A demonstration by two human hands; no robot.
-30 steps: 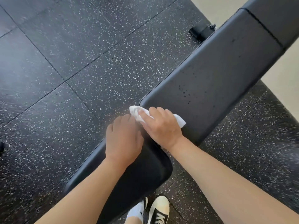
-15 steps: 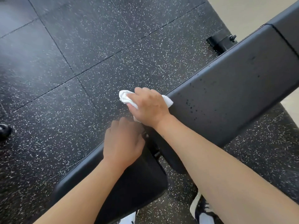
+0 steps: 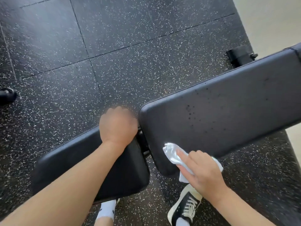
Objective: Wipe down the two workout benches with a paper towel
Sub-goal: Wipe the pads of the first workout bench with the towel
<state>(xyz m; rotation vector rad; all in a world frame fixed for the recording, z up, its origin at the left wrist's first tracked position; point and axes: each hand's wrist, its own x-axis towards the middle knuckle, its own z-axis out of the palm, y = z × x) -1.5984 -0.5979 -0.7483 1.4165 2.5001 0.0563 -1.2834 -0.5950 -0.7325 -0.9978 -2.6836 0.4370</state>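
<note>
A black workout bench runs across the view in two parts, a seat pad [image 3: 117, 173] at lower left and a longer back pad [image 3: 228, 111] speckled with dark droplets. My right hand [image 3: 203, 173] holds a crumpled white paper towel [image 3: 171, 152] against the near corner of the back pad, at its near edge. My left hand [image 3: 118, 126] sits blurred on the far corner of the seat pad, right by the gap between the pads, with its fingers curled over the pad's edge.
Black speckled rubber floor tiles [image 3: 114, 46] surround the bench. A black bench foot [image 3: 241, 54] sits at upper right beside a pale floor strip [image 3: 268, 22]. A dark round object [image 3: 7, 95] lies at the left edge. My shoe [image 3: 187, 207] stands under the bench.
My right hand has swept the towel from the back pad's far corner across its end to the near corner. My left hand stays on the seat pad. The view has swung left.
</note>
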